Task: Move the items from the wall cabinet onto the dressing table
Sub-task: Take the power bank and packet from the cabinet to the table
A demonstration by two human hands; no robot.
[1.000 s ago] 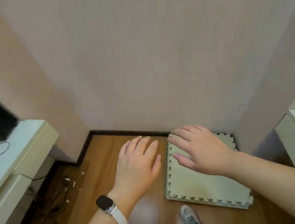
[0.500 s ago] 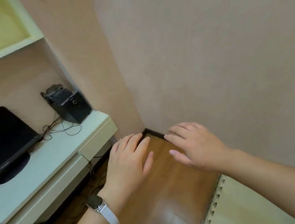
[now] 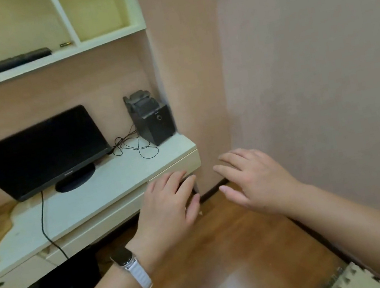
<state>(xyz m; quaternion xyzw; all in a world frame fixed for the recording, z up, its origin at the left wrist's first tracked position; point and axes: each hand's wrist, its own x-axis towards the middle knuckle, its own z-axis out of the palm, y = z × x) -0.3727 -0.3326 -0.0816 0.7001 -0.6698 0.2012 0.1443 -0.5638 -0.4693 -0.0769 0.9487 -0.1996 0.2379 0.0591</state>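
Observation:
A cream wall cabinet (image 3: 106, 38) with open compartments hangs at the upper left. On its shelf lie a long black item (image 3: 4, 64) with cables and a small battery-like thing (image 3: 66, 44). Below stands the white dressing table (image 3: 97, 197). My left hand (image 3: 169, 207), with a watch on its wrist, hovers flat and empty in front of the table's right corner. My right hand (image 3: 252, 178) floats beside it, over the floor, fingers spread, holding nothing.
A black monitor (image 3: 39, 151) and a black speaker (image 3: 150, 117) with loose wires stand on the table. A pink wall runs close on the right. The wooden floor (image 3: 227, 250) lies below, with a foam mat (image 3: 352, 280) at the bottom right.
The view has swung left and up, from the floor corner to the table and wall cabinet. Both hands stay open and level in front of me.

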